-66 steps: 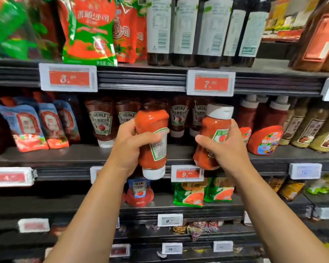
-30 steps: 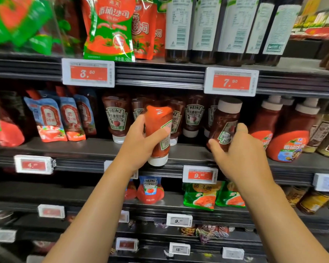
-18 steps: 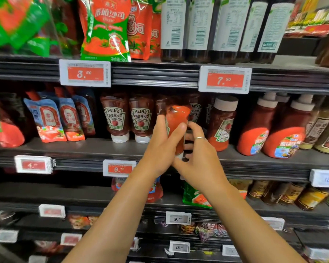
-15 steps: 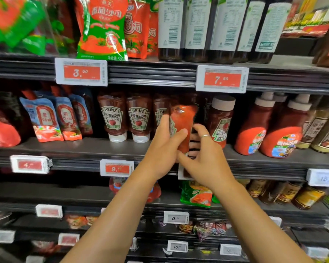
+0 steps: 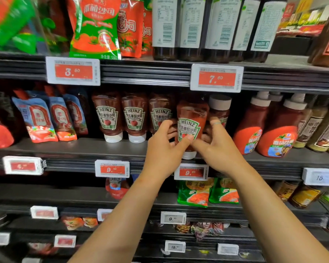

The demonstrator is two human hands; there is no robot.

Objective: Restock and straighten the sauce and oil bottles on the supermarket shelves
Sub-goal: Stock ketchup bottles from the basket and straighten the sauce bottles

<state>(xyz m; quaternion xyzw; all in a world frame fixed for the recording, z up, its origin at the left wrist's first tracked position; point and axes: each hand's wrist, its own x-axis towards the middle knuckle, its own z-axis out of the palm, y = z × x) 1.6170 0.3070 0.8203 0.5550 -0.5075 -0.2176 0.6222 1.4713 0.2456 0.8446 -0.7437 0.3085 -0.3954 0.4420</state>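
Observation:
A Heinz ketchup bottle (image 5: 191, 118) stands cap-down on the middle shelf (image 5: 80, 148), its label facing out. My left hand (image 5: 164, 150) grips its left side, thumb on the label. My right hand (image 5: 217, 149) grips its right side, thumb low on the front. To its left, three matching Heinz bottles (image 5: 135, 118) stand in a row. Behind my right fingers is a white-capped ketchup bottle (image 5: 219, 105).
Two large red ketchup bottles (image 5: 281, 133) stand to the right, then brown sauce bottles (image 5: 311, 128). Blue sauce pouches (image 5: 37, 120) lean at the left. Dark bottles (image 5: 192, 27) and red-green pouches (image 5: 95, 27) fill the upper shelf. Price tags line the shelf edges.
My right hand left the white-capped bottle on the shelf and joined my left on the Heinz bottle. That bottle moved right into the row and turned label-forward.

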